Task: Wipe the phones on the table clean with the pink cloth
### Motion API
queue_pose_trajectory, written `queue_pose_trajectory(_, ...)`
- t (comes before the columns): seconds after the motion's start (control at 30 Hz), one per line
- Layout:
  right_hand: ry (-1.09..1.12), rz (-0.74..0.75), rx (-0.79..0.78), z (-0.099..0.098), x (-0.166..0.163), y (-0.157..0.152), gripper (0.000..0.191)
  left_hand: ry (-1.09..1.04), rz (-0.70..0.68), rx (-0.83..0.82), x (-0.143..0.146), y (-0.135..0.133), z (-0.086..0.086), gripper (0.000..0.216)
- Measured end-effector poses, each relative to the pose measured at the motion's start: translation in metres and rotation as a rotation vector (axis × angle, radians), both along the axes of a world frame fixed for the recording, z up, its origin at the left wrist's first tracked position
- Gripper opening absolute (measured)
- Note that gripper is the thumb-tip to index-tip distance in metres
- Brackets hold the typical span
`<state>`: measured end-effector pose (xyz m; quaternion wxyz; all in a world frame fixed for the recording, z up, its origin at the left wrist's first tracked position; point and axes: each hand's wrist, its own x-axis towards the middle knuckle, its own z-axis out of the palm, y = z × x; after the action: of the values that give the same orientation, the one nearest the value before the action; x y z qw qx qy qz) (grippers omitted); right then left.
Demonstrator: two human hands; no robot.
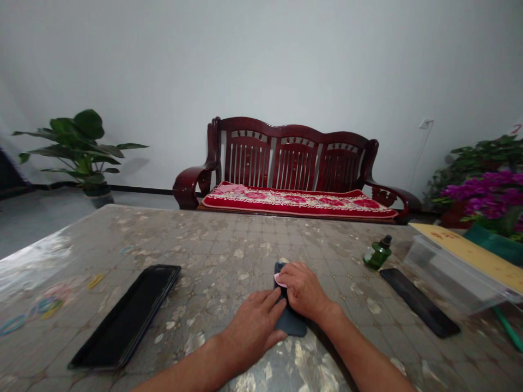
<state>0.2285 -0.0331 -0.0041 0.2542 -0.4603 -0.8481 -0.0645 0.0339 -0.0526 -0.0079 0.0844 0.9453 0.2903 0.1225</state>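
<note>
A dark phone lies face down on the patterned table in front of me. My left hand rests flat on the phone's left edge with fingers stretched out. My right hand is curled over the phone's upper part and pinches a small pink piece against it. Most of the phone is hidden under both hands.
A black tablet lies at the left, a second dark phone at the right beside a green bottle and a clear plastic box. Coloured rubber bands are scattered at the far left. A wooden bench stands behind.
</note>
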Motion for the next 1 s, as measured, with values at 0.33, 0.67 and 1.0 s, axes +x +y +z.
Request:
queue_pose_trajectory(0.33, 0.057, -0.241, 0.028, -0.007, 0.040, 0.008, 0.034, 0.022, 0.004, 0.033, -0.001, 0.000, -0.002, 0.050)
queue_pose_trajectory(0.67, 0.014, -0.078, -0.078, 0.004, 0.038, 0.001, 0.024, 0.004, 0.029, 0.017, -0.002, -0.001, -0.002, 0.050)
queue_pose_trajectory(1.0, 0.043, -0.138, -0.021, -0.001, 0.030, 0.005, 0.034, 0.069, 0.114, 0.010, 0.004, 0.005, 0.003, 0.050)
